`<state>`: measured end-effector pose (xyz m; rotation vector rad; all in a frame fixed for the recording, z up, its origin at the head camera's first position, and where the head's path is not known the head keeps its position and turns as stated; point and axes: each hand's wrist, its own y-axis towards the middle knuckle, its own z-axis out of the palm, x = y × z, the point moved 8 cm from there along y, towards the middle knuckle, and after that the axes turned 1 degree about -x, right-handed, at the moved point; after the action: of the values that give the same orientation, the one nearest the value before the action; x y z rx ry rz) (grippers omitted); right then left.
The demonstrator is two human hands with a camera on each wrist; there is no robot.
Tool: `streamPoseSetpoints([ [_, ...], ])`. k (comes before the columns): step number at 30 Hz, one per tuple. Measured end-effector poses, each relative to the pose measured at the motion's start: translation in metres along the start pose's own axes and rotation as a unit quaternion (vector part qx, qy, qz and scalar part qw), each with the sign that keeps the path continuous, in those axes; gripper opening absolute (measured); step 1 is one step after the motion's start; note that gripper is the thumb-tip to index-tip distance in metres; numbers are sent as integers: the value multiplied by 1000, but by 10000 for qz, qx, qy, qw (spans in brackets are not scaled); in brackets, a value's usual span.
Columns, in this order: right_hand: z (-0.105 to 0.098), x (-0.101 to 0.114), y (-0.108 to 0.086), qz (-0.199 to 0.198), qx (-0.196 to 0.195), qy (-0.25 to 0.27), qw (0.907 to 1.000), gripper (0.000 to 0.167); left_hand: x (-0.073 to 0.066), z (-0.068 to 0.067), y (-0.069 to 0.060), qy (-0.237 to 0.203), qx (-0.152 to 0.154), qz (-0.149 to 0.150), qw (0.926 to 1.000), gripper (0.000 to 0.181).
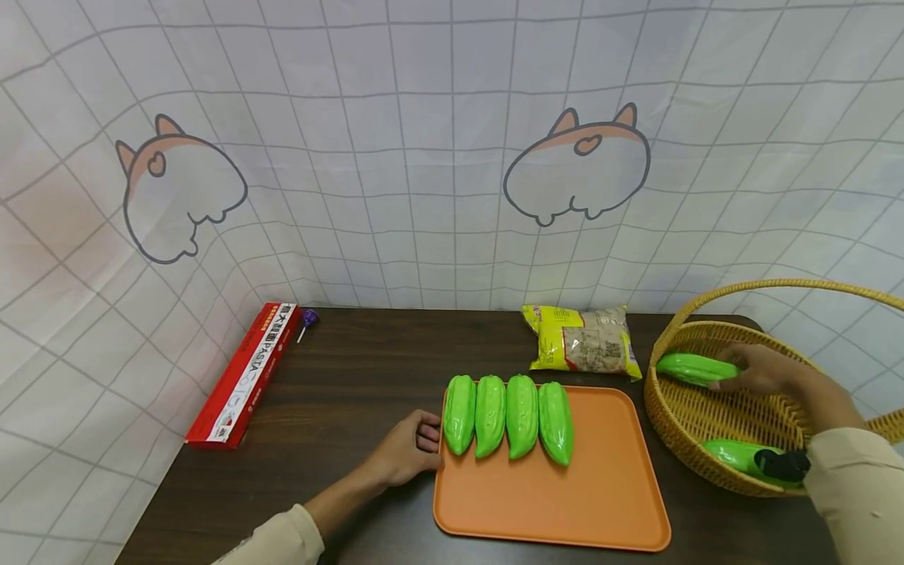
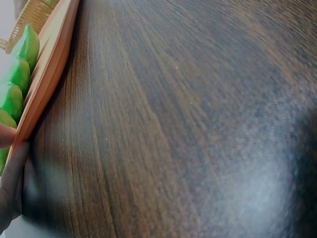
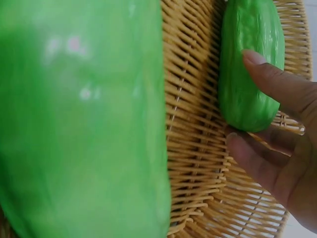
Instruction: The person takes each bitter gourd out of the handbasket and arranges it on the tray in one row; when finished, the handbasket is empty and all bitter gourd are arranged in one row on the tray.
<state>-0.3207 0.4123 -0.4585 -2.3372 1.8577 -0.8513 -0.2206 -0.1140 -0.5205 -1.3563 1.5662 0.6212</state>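
My left hand (image 1: 407, 453) pinches the left rim of an orange tray (image 1: 551, 502); in the left wrist view the thumb lies over the rim (image 2: 47, 94) and a finger runs along its outside. Several shiny green bitter melons (image 1: 522, 416) lie side by side along the tray's back left. Inside a wicker basket (image 1: 664, 408) at the right, my right hand (image 1: 763, 369) holds another bitter melon (image 1: 692, 369) by its near end. The right wrist view shows the thumb on top of this melon (image 3: 250, 94) and fingers at its lower end. One more bitter melon (image 1: 738, 453) lies in the basket's front.
A yellow snack bag (image 1: 586, 341) lies behind the tray. A red pasta box (image 1: 243, 377) and a purple lollipop (image 1: 309, 317) lie at the back left. The basket's tall handle (image 1: 770, 284) arches above it. A white gridded cloth (image 1: 424, 157) hangs behind the dark table (image 1: 339, 377).
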Motion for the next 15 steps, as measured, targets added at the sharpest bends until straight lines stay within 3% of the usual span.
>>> streamPoseSetpoints([
  [15,4,-7,-18,23,150,455,9988,76,-3,-1,-3,-196,-4,39,9998,61],
])
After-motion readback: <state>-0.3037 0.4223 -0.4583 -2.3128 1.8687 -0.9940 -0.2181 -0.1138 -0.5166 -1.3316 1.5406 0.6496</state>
